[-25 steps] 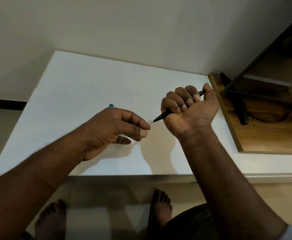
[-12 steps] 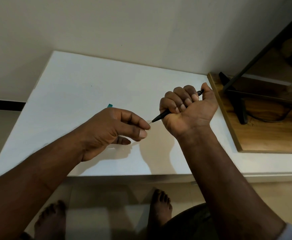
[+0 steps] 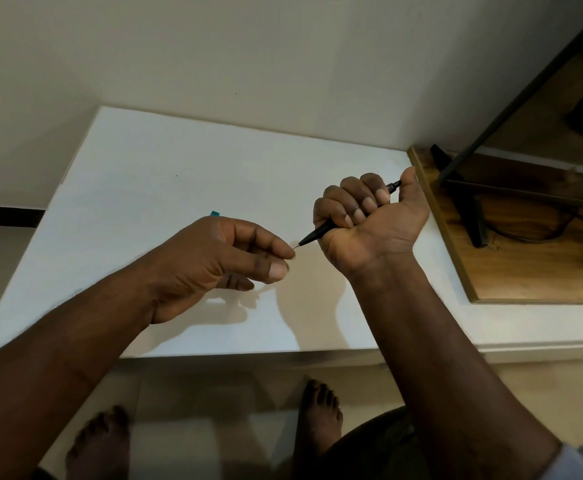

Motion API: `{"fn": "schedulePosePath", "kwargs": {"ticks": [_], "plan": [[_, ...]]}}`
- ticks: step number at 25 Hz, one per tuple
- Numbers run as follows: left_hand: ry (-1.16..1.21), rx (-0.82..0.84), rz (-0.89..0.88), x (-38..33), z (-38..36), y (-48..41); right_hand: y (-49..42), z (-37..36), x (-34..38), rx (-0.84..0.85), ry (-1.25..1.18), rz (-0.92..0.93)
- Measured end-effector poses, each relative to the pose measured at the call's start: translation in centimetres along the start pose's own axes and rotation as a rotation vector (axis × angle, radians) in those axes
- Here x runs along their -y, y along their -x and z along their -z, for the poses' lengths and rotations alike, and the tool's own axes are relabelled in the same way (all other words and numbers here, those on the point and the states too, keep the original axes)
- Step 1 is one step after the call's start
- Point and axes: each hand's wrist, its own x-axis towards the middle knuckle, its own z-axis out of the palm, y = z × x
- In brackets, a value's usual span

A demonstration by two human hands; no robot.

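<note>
**Hardly a shift: lead meets pencil tip**

Both grips hang over the bench (image 3: 179, 168) where they were half a second ago. My right grip (image 3: 369, 223) fists the pencil (image 3: 317, 233), whose axis runs from 2 to 8 o'clock. My left grip (image 3: 220, 261), the nearer one, pinches the thin lead (image 3: 296, 246) right at the tip.

You have 2 hands, the left hand (image 3: 213, 268) and the right hand (image 3: 369, 223), and 1 black pen (image 3: 317, 233). You see also 1 teal piece (image 3: 214, 213), 1 white table (image 3: 179, 168), 1 wooden board (image 3: 525, 271) and 2 bare feet (image 3: 99, 441) (image 3: 319, 410).
</note>
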Motion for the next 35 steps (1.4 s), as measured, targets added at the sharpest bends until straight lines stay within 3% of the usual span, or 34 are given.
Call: {"fn": "schedulePosePath", "kwargs": {"ticks": [17,35], "plan": [[-0.228,-0.117,-0.122,0.33,0.34,-0.6,-0.36,0.47,0.39,0.055,-0.115,-0.062],[-0.235,-0.122,-0.135,0.55,0.49,-0.82,-0.09,-0.04,0.6,0.028,-0.089,-0.025]]}}
